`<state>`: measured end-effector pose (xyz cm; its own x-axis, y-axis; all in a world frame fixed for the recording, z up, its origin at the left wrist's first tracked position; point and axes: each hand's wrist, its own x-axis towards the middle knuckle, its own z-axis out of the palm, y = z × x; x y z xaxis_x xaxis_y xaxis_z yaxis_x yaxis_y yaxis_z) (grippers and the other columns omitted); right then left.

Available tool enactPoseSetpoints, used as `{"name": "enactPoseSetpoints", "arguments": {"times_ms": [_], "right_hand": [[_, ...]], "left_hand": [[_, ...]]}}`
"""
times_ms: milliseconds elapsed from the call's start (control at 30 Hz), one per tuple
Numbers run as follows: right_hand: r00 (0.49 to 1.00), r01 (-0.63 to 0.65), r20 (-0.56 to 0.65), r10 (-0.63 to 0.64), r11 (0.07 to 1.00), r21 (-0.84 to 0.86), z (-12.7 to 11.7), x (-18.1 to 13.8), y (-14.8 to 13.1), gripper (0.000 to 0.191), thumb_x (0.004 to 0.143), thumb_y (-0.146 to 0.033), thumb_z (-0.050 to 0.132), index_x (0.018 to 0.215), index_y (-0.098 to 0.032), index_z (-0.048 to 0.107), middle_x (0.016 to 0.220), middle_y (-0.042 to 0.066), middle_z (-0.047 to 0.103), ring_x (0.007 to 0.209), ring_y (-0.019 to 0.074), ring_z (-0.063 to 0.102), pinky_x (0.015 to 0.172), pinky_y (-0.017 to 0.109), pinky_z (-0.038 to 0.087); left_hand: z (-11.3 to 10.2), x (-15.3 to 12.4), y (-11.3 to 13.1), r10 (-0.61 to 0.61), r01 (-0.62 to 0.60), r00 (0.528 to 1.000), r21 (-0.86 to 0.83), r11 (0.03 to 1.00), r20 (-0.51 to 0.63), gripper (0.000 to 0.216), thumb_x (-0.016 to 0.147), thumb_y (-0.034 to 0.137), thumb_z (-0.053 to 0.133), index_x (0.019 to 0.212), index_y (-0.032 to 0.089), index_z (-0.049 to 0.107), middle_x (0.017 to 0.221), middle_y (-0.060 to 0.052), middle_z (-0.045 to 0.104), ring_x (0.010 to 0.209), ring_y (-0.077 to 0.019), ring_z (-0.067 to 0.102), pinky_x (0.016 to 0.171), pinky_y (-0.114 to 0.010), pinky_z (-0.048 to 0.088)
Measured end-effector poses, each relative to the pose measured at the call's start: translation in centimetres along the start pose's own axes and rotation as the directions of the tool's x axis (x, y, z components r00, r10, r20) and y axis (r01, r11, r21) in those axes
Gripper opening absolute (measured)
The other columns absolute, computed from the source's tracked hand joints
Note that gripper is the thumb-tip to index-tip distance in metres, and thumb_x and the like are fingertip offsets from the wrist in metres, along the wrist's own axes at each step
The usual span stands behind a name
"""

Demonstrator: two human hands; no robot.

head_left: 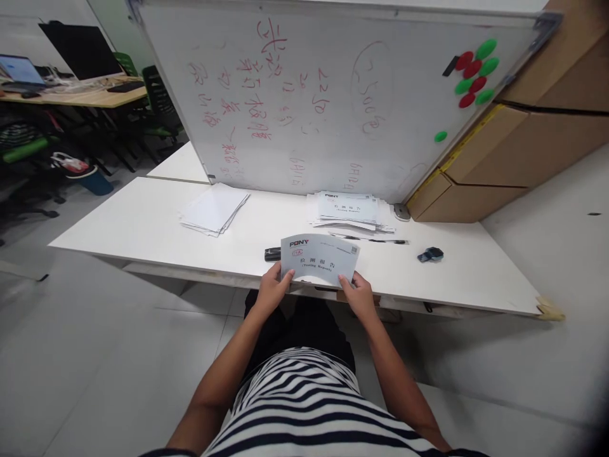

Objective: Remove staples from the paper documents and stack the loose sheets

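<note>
I hold a printed report sheet (318,257), headed with a red logo, just above the front edge of the white table (143,222). My left hand (272,289) grips its lower left corner, thumb on top. My right hand (358,297) pinches its lower right corner. Behind the sheet's left side lies a black stapler (272,254), partly hidden. A stack of similar printed reports (349,211) lies further back, with a black pen (375,240) in front of it.
A pile of blank white sheets (214,209) lies at the left. A small black clip (431,255) sits at the right. A whiteboard (333,95) with red writing and magnets leans at the table's back, cardboard boxes (523,139) beside it. Desks with monitors stand far left.
</note>
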<state>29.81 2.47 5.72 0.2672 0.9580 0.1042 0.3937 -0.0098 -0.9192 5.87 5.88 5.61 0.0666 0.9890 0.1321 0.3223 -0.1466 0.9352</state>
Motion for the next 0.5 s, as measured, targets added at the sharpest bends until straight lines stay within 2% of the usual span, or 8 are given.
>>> {"name": "enactPoseSetpoints", "arguments": {"times_ms": [133, 300, 400, 500], "right_hand": [[0.990, 0.137, -0.020, -0.140, 0.985, -0.100, 0.7, -1.0, -0.2, 0.034, 0.087, -0.045, 0.052, 0.105, -0.022, 0.068, 0.106, 0.007, 0.071, 0.099, 0.0255, 0.063, 0.086, 0.036, 0.049], [0.968, 0.209, -0.074, -0.241, 0.931, -0.298, 1.7, -0.9, 2.4, 0.034, 0.088, -0.043, 0.051, 0.097, -0.017, 0.071, 0.095, 0.010, 0.072, 0.093, 0.0272, 0.064, 0.085, 0.042, 0.049], [0.947, 0.258, -0.091, -0.308, 0.898, -0.357, 1.7, -0.5, 3.3, 0.033, 0.089, -0.041, 0.050, 0.101, -0.019, 0.071, 0.100, 0.010, 0.072, 0.100, 0.0273, 0.063, 0.091, 0.044, 0.047], [0.945, 0.256, -0.090, -0.314, 0.884, -0.391, 1.2, -0.2, 3.1, 0.034, 0.089, -0.041, 0.050, 0.106, -0.019, 0.070, 0.103, 0.010, 0.072, 0.104, 0.0281, 0.062, 0.094, 0.046, 0.046]], "left_hand": [[0.0, -0.7, -0.6, 0.101, -0.097, 0.994, 0.078, 0.992, -0.045, 0.032, 0.092, 0.040, 0.048, 0.115, 0.024, 0.062, 0.115, -0.006, 0.067, 0.109, -0.0219, 0.060, 0.093, -0.035, 0.047], [-0.4, -0.2, -2.4, 0.130, -0.114, 0.990, 0.218, 0.969, -0.058, 0.028, 0.092, 0.040, 0.048, 0.107, 0.023, 0.065, 0.108, -0.005, 0.069, 0.102, -0.0225, 0.063, 0.087, -0.036, 0.049], [-0.6, -0.2, -3.1, 0.149, -0.135, 0.988, 0.269, 0.954, -0.032, 0.028, 0.093, 0.040, 0.047, 0.106, 0.023, 0.065, 0.107, -0.006, 0.070, 0.100, -0.0223, 0.063, 0.085, -0.036, 0.050], [-0.6, -0.3, -3.1, 0.168, -0.157, 0.986, 0.305, 0.939, -0.009, 0.028, 0.093, 0.040, 0.046, 0.105, 0.023, 0.065, 0.106, -0.006, 0.069, 0.100, -0.0222, 0.062, 0.086, -0.036, 0.049]]}}
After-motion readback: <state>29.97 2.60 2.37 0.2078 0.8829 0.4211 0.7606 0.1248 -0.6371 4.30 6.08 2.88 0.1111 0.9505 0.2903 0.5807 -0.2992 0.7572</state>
